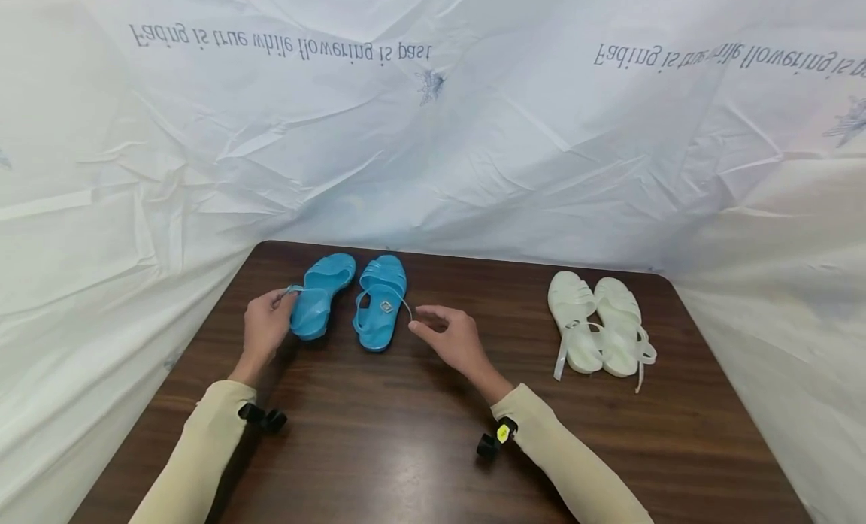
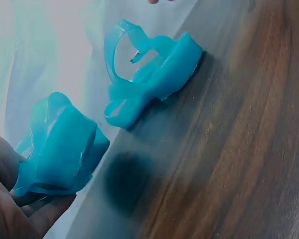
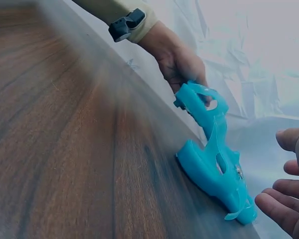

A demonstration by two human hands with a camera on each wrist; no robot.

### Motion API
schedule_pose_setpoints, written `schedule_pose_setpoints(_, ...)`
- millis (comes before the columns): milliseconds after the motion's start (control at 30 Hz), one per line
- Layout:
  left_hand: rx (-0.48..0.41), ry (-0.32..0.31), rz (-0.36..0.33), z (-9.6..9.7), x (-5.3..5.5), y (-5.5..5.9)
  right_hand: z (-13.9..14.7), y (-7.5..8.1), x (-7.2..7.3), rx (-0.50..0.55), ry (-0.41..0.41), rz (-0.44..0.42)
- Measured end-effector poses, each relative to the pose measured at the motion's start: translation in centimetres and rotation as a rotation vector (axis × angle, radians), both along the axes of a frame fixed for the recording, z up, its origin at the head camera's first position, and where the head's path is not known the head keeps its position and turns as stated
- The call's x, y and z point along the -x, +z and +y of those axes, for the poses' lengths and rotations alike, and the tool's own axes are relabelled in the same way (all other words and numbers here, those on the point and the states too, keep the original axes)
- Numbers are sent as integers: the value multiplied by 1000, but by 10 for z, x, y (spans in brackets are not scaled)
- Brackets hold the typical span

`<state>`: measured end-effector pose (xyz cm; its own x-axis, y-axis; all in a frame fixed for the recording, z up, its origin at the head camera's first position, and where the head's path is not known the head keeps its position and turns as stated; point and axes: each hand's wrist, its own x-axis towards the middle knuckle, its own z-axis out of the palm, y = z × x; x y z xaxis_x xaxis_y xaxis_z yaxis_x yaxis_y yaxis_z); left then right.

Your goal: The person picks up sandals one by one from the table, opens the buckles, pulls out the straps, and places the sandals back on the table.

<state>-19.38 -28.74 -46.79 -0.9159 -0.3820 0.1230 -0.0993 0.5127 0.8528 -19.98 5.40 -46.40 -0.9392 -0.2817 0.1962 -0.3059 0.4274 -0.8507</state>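
Observation:
Two blue jelly sandals lie side by side near the table's far left edge. My left hand (image 1: 265, 325) pinches the ankle strap of the left blue sandal (image 1: 311, 317); its heel is raised, with a shadow below it in the left wrist view. The right blue sandal (image 1: 376, 327) rests on the table, its strap looped up and one thin end sticking out to the right. Beside that strap end is my right hand (image 1: 461, 343), thumb and fingers apart. In the right wrist view, a gap shows between these fingers (image 3: 281, 211) and the sandal.
A pair of white sandals (image 1: 571, 298) with loose straps lies on the right side of the brown wooden table (image 1: 379, 449). White printed sheeting (image 1: 433, 155) hangs behind the table and along both sides.

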Motion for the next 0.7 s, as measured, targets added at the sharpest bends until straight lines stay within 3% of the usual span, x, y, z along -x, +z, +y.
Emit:
schedule_pose_setpoints(233, -111, 61, 88, 16, -3, 23, -7, 10, -2, 1, 17, 5)
schedule_pose_setpoints(433, -211, 12, 88, 39, -5, 47, -30, 30, 6, 64, 75, 62)
schedule_pose_setpoints(700, -312, -85, 107, 72, -15, 58, -43, 43, 4, 107, 102, 76)
